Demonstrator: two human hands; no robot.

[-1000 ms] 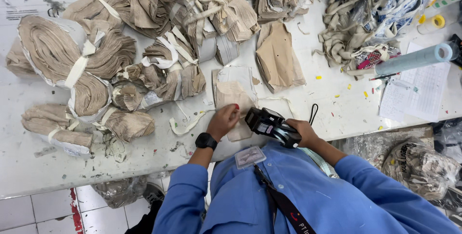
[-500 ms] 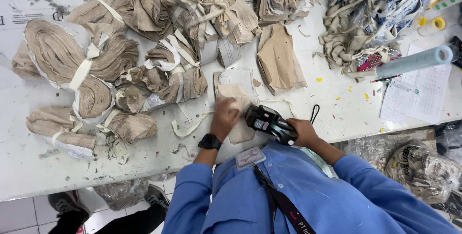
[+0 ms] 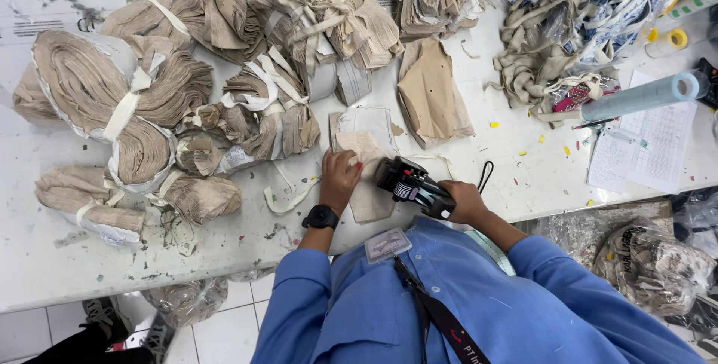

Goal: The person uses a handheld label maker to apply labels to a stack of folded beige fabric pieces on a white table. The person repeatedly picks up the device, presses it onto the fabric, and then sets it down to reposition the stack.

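- The left hand [image 3: 340, 178] lies flat, fingers spread, on a small stack of beige cut fabric pieces [image 3: 364, 173] near the front of the white table [image 3: 45, 274]; it presses rather than grips, apparently to keep the top piece from sliding.
- The right hand [image 3: 464, 201] is wrapped around the handle of a black handheld labelling gun [image 3: 413, 184], whose nose points at the stack's right side, just beside the left fingertips.
- The stack sits directly in front of the person's blue shirt [image 3: 479, 297], within easy reach of both hands.
- Tied bundles of beige fabric [image 3: 112, 109] crowd the left and back of the table, so open room is narrow: a strip along the front edge and a patch to the right, before the paper sheet [image 3: 647, 147] and the pale blue roll [image 3: 651, 95].
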